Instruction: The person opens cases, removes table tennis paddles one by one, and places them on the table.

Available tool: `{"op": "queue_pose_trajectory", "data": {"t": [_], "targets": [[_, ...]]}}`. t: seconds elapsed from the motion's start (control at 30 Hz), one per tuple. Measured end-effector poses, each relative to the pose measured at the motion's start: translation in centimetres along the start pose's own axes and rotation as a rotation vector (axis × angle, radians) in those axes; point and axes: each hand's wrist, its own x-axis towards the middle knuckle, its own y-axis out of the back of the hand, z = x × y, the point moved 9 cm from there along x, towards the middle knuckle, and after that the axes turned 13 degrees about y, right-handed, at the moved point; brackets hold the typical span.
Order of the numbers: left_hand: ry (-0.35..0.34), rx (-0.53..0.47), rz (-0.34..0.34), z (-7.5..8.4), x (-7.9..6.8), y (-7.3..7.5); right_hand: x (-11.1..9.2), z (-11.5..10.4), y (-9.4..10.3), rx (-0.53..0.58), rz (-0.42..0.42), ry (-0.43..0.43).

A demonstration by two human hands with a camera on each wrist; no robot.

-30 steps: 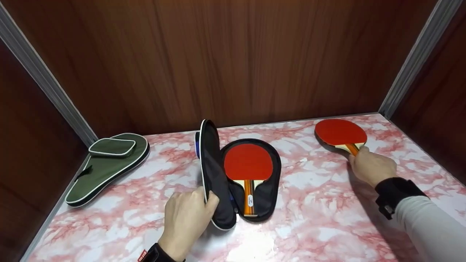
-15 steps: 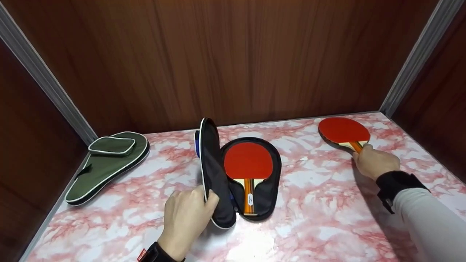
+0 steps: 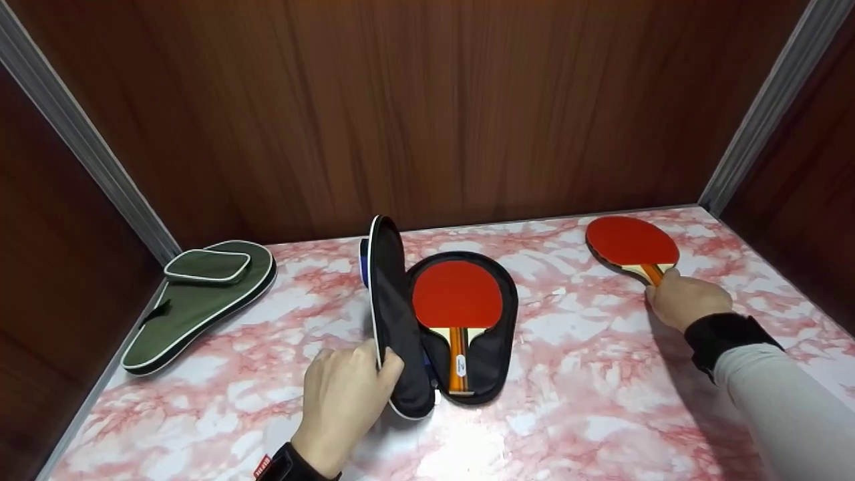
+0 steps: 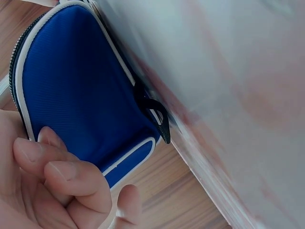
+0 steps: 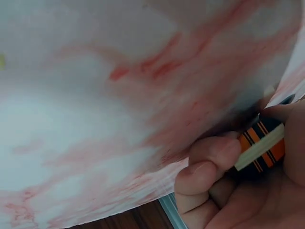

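My left hand [image 3: 344,401] pinches the raised lid [image 3: 394,321] of a paddle case by its white-piped edge, thumb on the black inner side. The left wrist view shows the lid's blue outer face [image 4: 76,71] and a zipper pull [image 4: 164,129]. In the case's flat half [image 3: 497,367] lies a red table tennis paddle [image 3: 457,294], handle toward me. Over at the right, my right hand [image 3: 691,300] grips a second red table tennis paddle [image 3: 631,240] by its handle. That handle's striped end [image 5: 259,148] shows in the right wrist view between fingers and palm.
A closed green paddle case [image 3: 200,314] with a small pocket lies at the left of the pink-marbled table [image 3: 568,414]. Brown wood-grain panels [image 3: 434,120] with grey corner strips stand behind and at both sides.
The right hand has shifted slightly to the right with its paddle, then nearly stopped. The left hand holds the lid at about the same angle; the paddle in the case stays put.
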Motion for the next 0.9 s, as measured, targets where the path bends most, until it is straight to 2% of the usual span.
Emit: {"op": "queue_pose_trajectory", "data": {"t": [0.13, 0.37, 0.57, 0.63, 0.73, 0.83, 0.9], "targets": [[-0.005, 0.003, 0.004, 0.0, 0.0, 0.0, -0.1, -0.3, 0.0, -0.002, -0.007, -0.01], [-0.006, 0.004, 0.001, 0.0, -0.1, 0.0, -0.4, 0.0, -0.5, 0.026, -0.101, -0.06], [0.008, 0.006, -0.019, -0.1, -0.1, -0.2, -0.9, -0.2, -0.4, -0.005, -0.114, -0.061], [0.01, 0.009, -0.025, -0.1, -0.1, -0.3, -1.1, -0.8, 0.2, -0.061, -0.077, -0.036], [0.008, 0.01, -0.028, -0.1, -0.1, -0.2, -1.6, -2.8, 2.2, -0.144, 0.088, 0.025], [-0.001, 0.006, -0.018, -0.1, -0.1, -0.1, -2.3, -5.9, 3.8, -0.159, 0.24, 0.102], [-0.005, 0.004, -0.007, 0.0, 0.0, 0.0, -2.8, -8.3, 4.3, -0.153, 0.291, 0.166]]}}
